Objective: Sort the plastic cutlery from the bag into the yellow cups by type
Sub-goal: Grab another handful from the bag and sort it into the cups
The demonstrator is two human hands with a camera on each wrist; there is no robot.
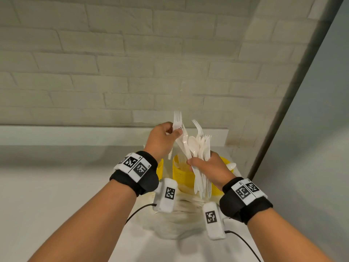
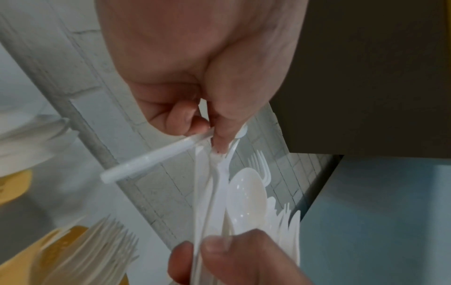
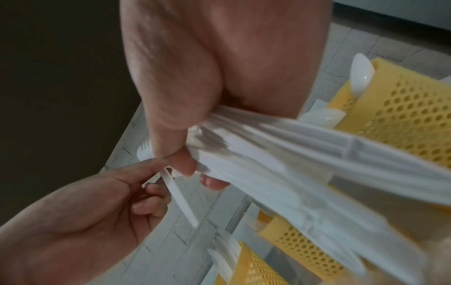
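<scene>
A: Obs. Mixed bundle of white cutlery [image 1: 200, 154] sits in the right hand [image 1: 209, 167], fist clamped round the handles, heads fanned upward: one spoon bowl facing us, fork tines behind. Bundle hangs just above the middle yellow cup [image 1: 182, 175].

B: Left hand [image 1: 163, 138]?

A: Thumb and fingers pinched on one fork [image 1: 177, 120], tines up, at the bundle's left edge. Left wrist view shows the fork's handle sticking out sideways from the pinch. Judged: it's being teased out of the bundle, not free yet.

B: Cups?

A: Three yellow perforated cups at the desk's [image 1: 56, 186] far edge by the brick wall [image 1: 113, 63]. Left cup [image 1: 160, 168] mostly hidden behind the left wrist; right cup [image 1: 223, 161] has a spoon leaning on its rim. Right wrist view shows a spoon cup and cups with tines and flat handles. Which one is the fork cup, can't say for sure. Bag [image 1: 170, 224] is w/ more cutlery under the wrists, blurry.

B: Tips for this step?

A: Ease right fist slightly so only the one fork slides. Pull along the handle axis, not sideways, else tines snag neighbours and drag extras out. Check cup contents before dropping; go handle-first.
</scene>
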